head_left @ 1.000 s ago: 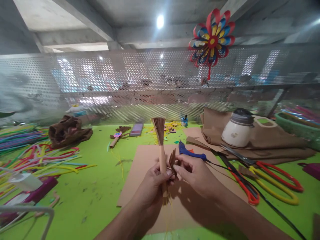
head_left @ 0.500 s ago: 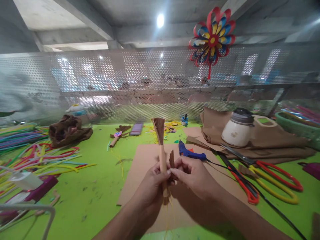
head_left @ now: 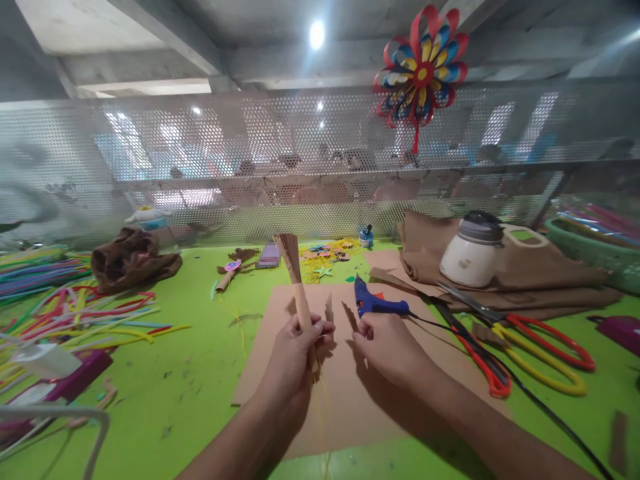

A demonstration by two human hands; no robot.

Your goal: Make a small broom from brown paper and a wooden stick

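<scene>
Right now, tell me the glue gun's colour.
Blue: the glue gun on the cardboard, seen in the head view.

Tan paper stick, rolled thin, topped with a brown fringed tuft; gripped low in the left hand, leaning up and slightly left above it. Small brown fringed paper piece, pinched at the fingertips of the right hand, pointing up, just apart from the stick. Thin yellow strands trailing below the left hand.
</scene>
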